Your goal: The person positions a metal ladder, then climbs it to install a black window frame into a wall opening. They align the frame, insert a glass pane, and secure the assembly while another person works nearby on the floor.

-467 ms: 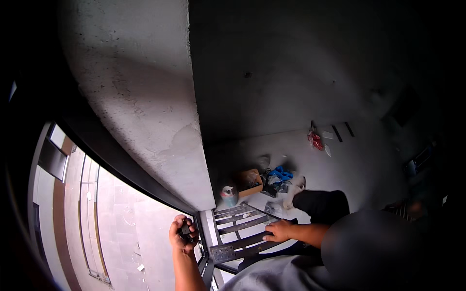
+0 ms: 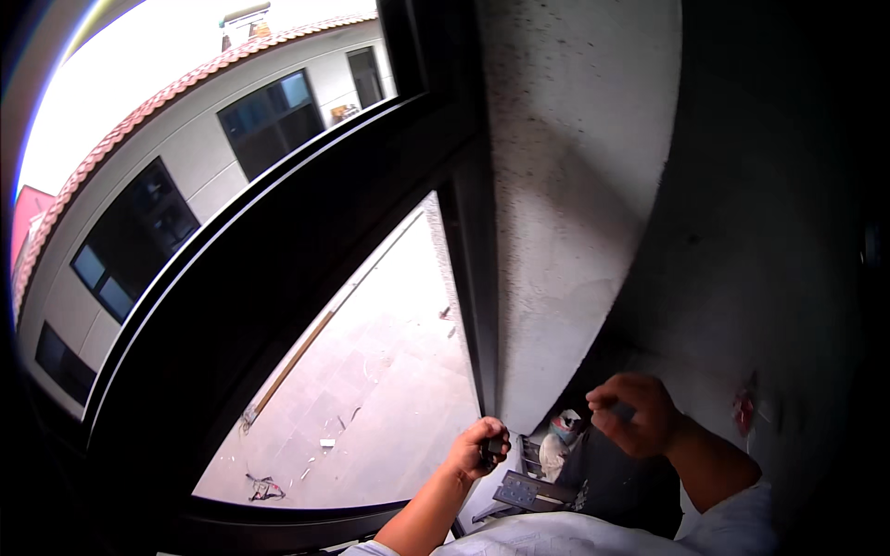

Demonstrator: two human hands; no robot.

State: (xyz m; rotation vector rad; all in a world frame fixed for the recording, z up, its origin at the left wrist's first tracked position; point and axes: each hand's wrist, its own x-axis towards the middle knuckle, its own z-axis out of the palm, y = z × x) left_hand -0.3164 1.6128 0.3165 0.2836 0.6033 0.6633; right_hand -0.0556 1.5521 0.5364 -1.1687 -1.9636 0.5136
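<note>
My left hand [image 2: 478, 449] is closed around a small dark block [image 2: 492, 448], beside the lower corner of a dark window frame [image 2: 475, 306]. Most of the block is hidden by the fingers, so its kind does not show. To the right, my right hand [image 2: 640, 414] is raised in front of the dim room, its fingers curled toward the thumb. Whatever it may hold is too blurred to tell. Below and between the hands lies the dark perforated top plate [image 2: 533, 493] of a slatted metal ladder.
A pale concrete wall edge [image 2: 575, 213] rises right of the frame. Beyond the opening lie a paved courtyard [image 2: 371, 398] and a building with a red tiled roof [image 2: 139, 111]. On the room floor are a small bucket [image 2: 565, 425] and a red bag [image 2: 744, 408].
The view has swung left and up toward the window. My right hand has left the ladder's slats and risen. My left hand still grips the dark block.
</note>
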